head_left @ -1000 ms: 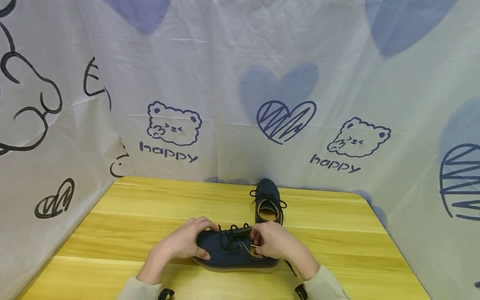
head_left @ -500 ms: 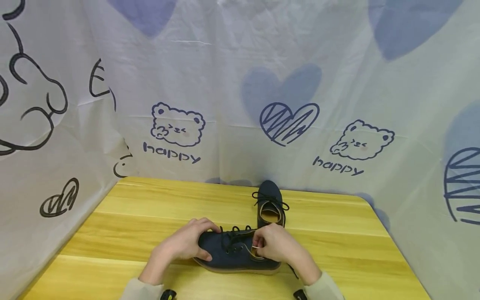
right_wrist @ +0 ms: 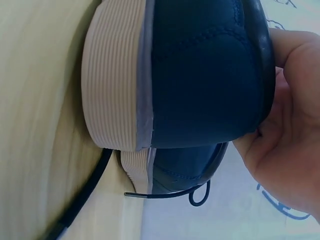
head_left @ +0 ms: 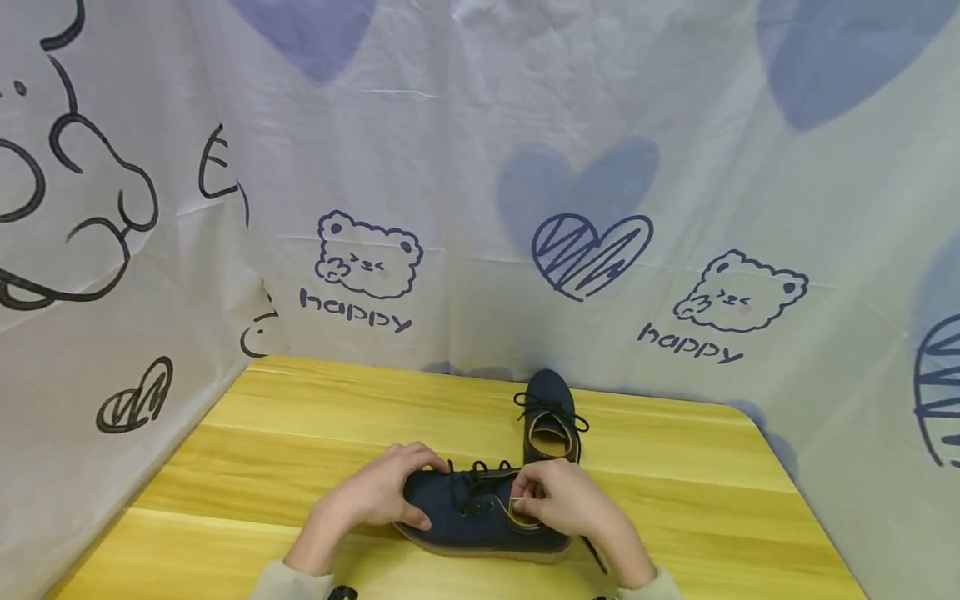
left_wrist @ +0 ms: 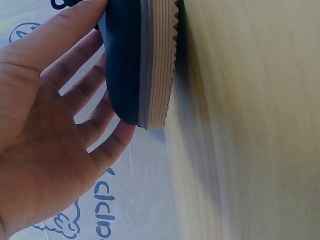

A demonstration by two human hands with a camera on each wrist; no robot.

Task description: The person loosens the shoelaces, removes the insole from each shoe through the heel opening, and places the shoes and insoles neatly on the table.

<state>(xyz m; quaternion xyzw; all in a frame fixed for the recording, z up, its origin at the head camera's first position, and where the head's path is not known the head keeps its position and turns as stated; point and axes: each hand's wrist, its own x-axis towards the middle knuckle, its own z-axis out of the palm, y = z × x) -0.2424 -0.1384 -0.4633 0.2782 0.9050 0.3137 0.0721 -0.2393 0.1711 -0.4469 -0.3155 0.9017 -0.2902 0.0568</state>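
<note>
A dark navy lace-up shoe with a pale ridged sole lies sideways on the table, toe to the left. My left hand grips the toe, thumb on the near side and fingers on the far side; the left wrist view shows the shoe toe between them. At the opening, my right hand has its fingertips inside, pinching what looks like the edge of a light insole. The heel hides those fingertips in the right wrist view. The shoe's black laces stand loose in loops.
Behind the heel stands a second navy shoe, its toe pointing away and its lace tied in a bow. A loose lace end trails on the wooden table. A printed cloth hangs along the back and sides.
The head view has shifted, so everything sits slightly farther right and lower. Both hands keep their places on the shoe, with only slight movement of the right fingers at the opening.
</note>
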